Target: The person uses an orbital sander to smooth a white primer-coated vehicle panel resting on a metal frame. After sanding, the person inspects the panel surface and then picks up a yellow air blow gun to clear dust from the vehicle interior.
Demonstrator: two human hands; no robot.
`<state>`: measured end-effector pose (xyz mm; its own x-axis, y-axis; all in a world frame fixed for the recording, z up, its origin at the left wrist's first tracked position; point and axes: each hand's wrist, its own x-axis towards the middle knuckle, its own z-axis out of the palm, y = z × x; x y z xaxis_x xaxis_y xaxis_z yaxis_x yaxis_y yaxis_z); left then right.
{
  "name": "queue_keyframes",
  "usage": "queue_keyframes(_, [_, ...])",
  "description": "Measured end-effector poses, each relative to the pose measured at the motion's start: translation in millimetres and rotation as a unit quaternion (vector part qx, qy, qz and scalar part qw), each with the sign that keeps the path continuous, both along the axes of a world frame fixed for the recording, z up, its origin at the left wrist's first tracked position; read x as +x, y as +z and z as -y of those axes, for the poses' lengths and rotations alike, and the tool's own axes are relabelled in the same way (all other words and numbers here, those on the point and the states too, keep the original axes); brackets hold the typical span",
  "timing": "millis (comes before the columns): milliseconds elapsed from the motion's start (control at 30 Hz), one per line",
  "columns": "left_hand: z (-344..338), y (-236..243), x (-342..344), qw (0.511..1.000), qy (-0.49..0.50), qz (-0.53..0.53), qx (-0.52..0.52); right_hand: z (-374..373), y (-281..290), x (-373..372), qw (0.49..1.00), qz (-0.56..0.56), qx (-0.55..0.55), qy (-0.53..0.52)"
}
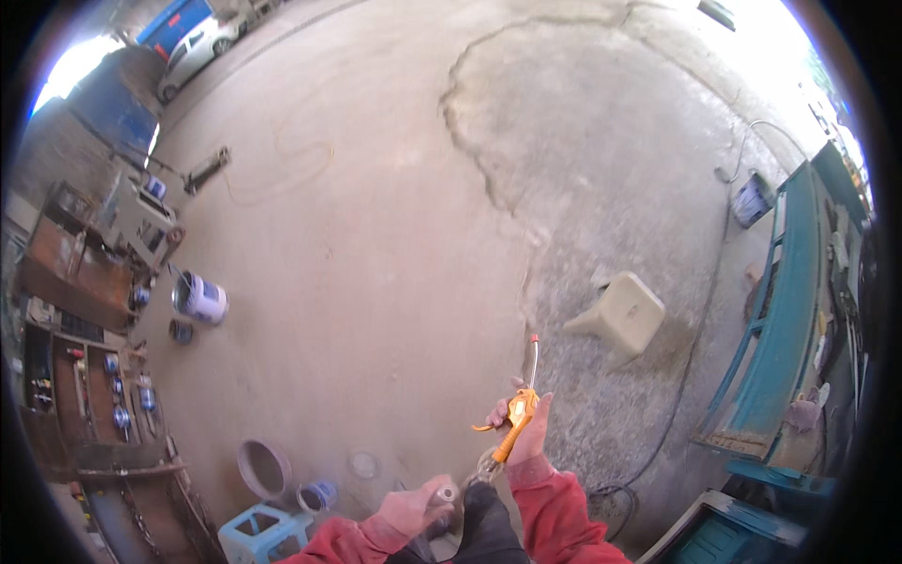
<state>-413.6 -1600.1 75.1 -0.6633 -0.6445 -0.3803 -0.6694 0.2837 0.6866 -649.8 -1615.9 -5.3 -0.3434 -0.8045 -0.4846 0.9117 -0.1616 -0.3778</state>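
Observation:
My right hand (534, 440) is wrapped round the handle of an orange air blow gun (520, 411). Its thin metal nozzle points away from me and ends in a red tip. A fitting shows at the gun's lower end, close to my dark trouser leg. Lower and to the left, my left hand (402, 514) is closed round a small cylindrical metal part (445, 493) with a round opening in its end. The fingers cover most of that part, so I cannot tell its exact kind. The two hands are apart.
A beige stool (631, 313) lies tipped over ahead right. A light blue stool (256, 533), a round tub (263, 470) and a bucket (201, 298) stand left. Tool shelves (99, 385) line the left side, teal metal panels (766, 343) the right. A dark hose (678, 414) crosses the floor.

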Motion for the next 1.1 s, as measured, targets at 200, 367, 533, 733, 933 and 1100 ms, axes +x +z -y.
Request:
queue_keyframes(200, [-6.6,82.6,-61.6,0.998,-0.042,-0.047,0.024,-17.0,145.9,-28.5,0.988,-0.058,-0.089,-0.11])
queue_keyframes(367, [-14.4,117.1,-100.6,0.988,-0.098,-0.118,0.032,-50.1,200.4,-56.9,0.967,-0.115,-0.122,-0.192])
queue_keyframes(533, [-23.4,132.0,-117.8,0.984,-0.115,-0.124,0.055,-73.4,235.7,-65.8,0.94,-0.181,-0.14,-0.255])
queue_keyframes(733, [-8.2,143.9,-115.0,0.977,-0.144,-0.145,0.059,-71.1,261.1,-55.2,0.915,-0.223,-0.144,-0.303])
queue_keyframes(933, [34.8,142.4,-109.5,0.952,-0.184,-0.234,0.068,-34.5,275.1,-41.3,0.908,-0.244,-0.148,-0.308])
queue_keyframes(1100, [101.6,143.9,-105.1,0.904,-0.232,-0.299,0.199,16.4,292.6,-27.4,0.89,-0.266,-0.129,-0.347])
